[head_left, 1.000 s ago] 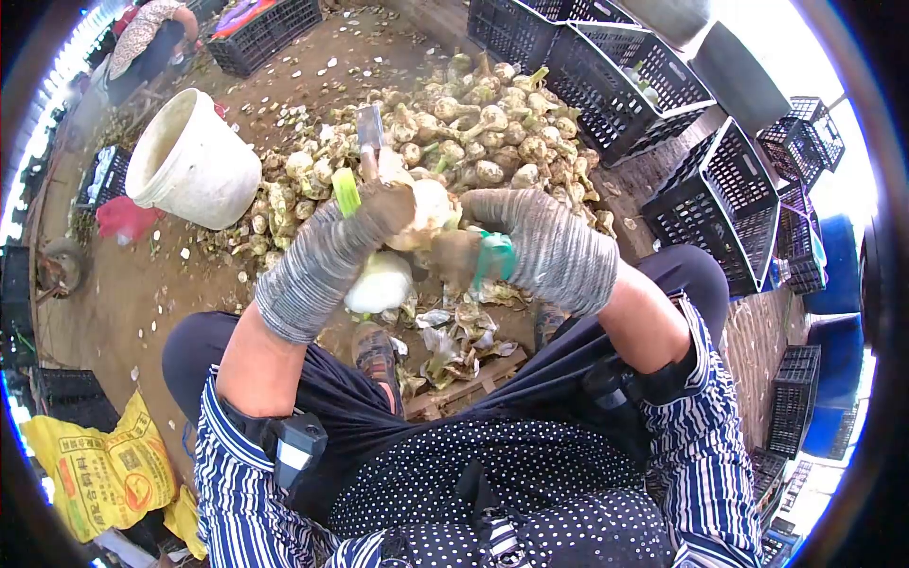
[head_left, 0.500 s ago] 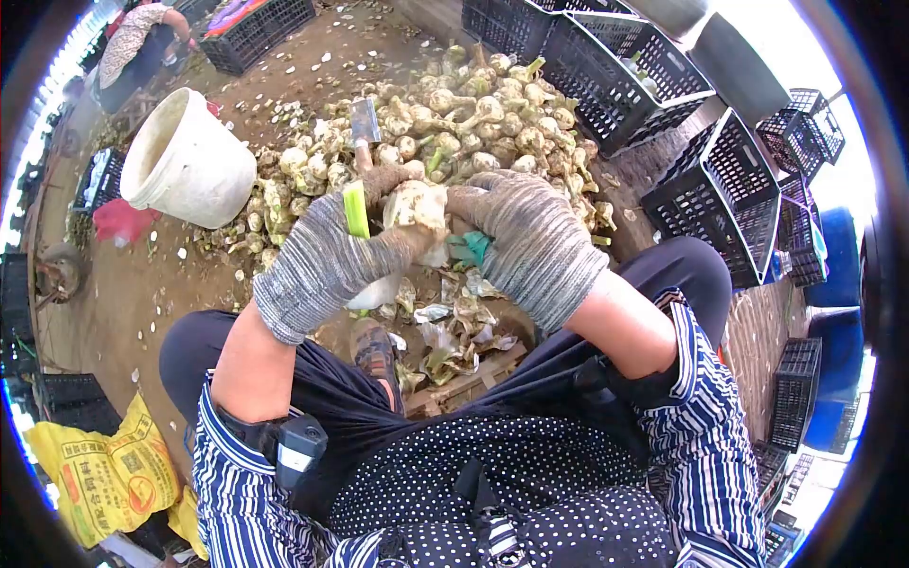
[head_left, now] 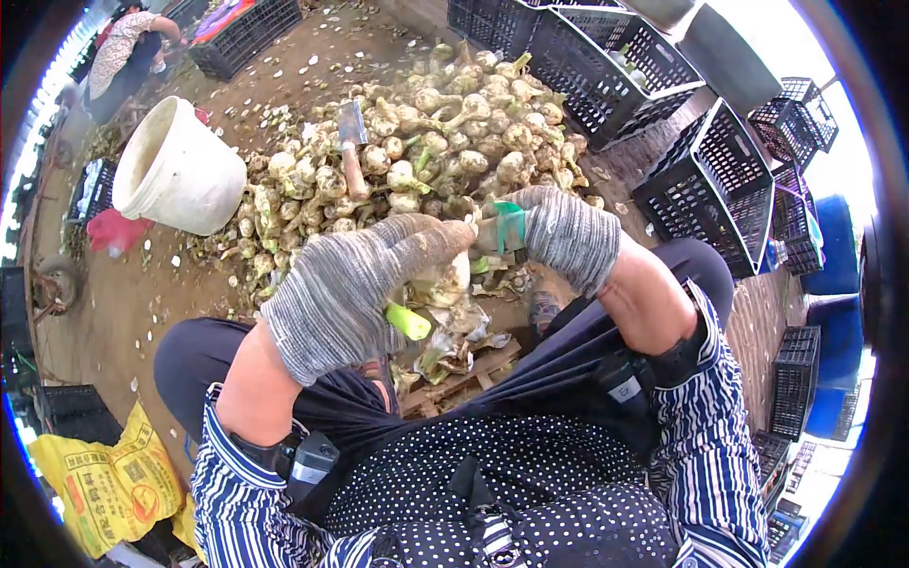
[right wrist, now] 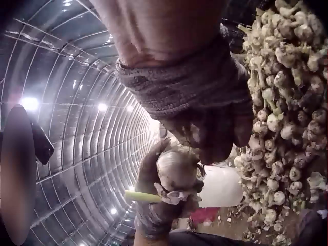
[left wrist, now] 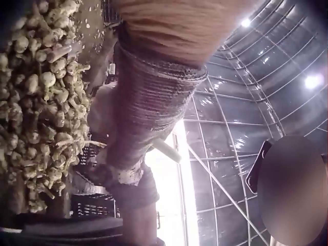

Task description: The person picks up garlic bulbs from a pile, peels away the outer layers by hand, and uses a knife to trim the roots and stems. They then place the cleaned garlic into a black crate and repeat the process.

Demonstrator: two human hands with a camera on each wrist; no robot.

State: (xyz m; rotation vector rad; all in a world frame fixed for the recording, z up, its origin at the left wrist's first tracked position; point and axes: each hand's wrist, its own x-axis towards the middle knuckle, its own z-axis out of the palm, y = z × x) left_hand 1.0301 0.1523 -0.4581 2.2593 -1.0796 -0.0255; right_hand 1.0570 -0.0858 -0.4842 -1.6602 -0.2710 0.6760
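Observation:
Both hands wear grey striped knit gloves with soiled fingers. My left hand [head_left: 346,284] grips a garlic bulb [right wrist: 177,169], and its cut green stem [head_left: 407,322] sticks out below the palm. In the right wrist view, the bulb's white, purple-tinged side faces out, with torn skin at its base. My right hand [head_left: 563,232], a green wrap [head_left: 511,227] round one digit, pinches at the bulb's outer skin, fingertips meeting the left hand's. A wide-bladed knife [head_left: 352,128] with a wooden handle lies on the garlic heap [head_left: 464,123] beyond the hands.
Peeled skins [head_left: 450,346] lie between the feet beside a wooden board [head_left: 473,374]. A white bucket [head_left: 194,175] stands left of the heap. Black crates [head_left: 705,189] line the right side. A yellow sack [head_left: 109,483] lies at lower left. Another person [head_left: 123,52] bends over at far left.
Both hands have come lower and nearer; the left has turned, swinging the green stem downward. The right has shifted slightly outward and now pinches at the skin. The knife's handle is uncovered.

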